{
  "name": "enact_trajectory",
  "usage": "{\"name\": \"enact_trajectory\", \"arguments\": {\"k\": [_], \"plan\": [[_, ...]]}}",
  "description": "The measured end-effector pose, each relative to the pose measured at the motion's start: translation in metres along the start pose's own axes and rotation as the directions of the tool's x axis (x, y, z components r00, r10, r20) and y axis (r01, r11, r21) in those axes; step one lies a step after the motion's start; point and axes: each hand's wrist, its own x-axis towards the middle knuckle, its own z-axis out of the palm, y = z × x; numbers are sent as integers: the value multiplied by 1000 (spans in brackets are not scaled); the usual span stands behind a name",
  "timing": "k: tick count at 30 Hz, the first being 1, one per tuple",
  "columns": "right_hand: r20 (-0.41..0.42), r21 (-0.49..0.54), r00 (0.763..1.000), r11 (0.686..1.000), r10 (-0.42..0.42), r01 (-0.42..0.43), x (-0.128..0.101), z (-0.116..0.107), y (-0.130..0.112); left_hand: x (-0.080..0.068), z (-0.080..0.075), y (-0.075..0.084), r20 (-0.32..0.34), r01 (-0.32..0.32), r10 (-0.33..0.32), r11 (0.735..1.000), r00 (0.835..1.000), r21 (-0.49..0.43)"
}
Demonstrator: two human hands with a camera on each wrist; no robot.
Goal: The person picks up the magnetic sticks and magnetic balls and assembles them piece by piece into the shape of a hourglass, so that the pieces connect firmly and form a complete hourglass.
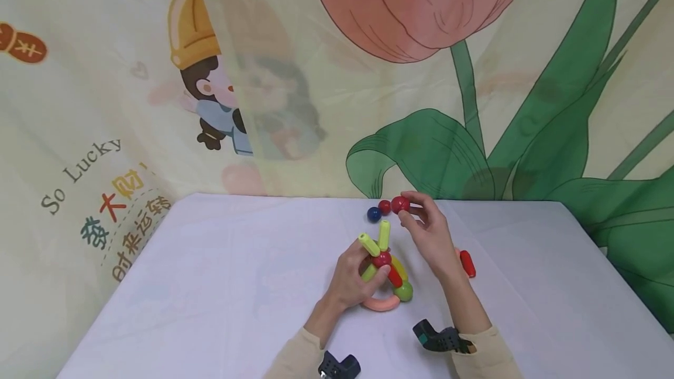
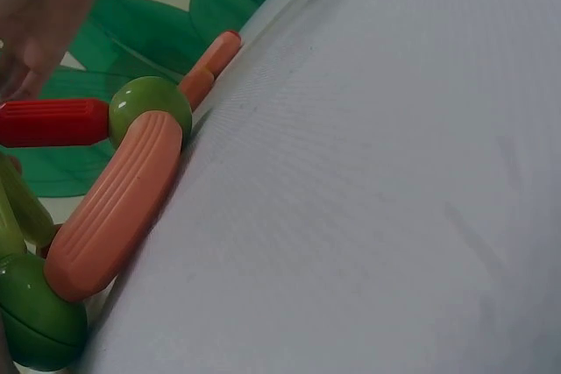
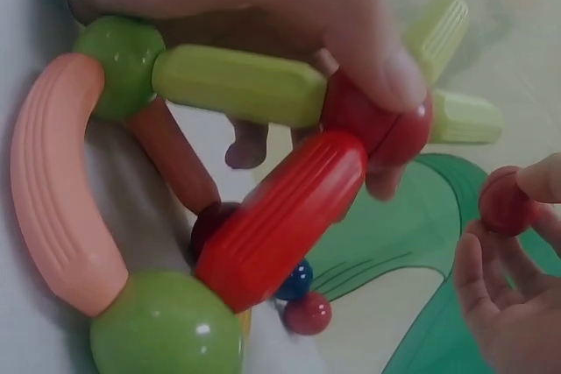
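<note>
Now the left hand (image 1: pixel 354 278) clamps the toy frame (image 1: pixel 386 276) at its red hub on the table (image 1: pixel 221 285), while the right hand (image 1: pixel 432 235) pinches a red ball (image 1: pixel 400 204) just above — best to seat it squarely on a yellow-green rod (image 1: pixel 384 234), frame held steady.

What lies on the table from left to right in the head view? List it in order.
Left hand gripping the stick-and-ball toy structure → blue ball → red ball → right hand pinching another red ball → red stick.
</note>
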Motion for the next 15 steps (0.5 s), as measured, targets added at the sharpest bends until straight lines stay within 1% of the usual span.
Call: {"name": "enact_trajectory", "arguments": {"k": [5, 8, 9, 13, 15], "plan": [[13, 66, 995, 993, -98, 97, -3, 3, -6, 0, 0, -1, 2, 5, -5, 1000, 1000, -6], [10, 82, 990, 987, -141, 139, -4, 5, -9, 1, -1, 2, 1, 17, -17, 1000, 1000, -7], [11, 85, 988, 985, -153, 151, -4, 5, -11, 1, -2, 5, -2, 18, -18, 1000, 1000, -7], [34, 103, 982, 978, -184, 179, -7, 7, -16, 6, -8, 23, -5, 11, -11, 1000, 1000, -27], [49, 96, 979, 976, -199, 194, -9, 8, -17, 9, -11, 30, -6, -3, 3, 1000, 1000, -29]]}}
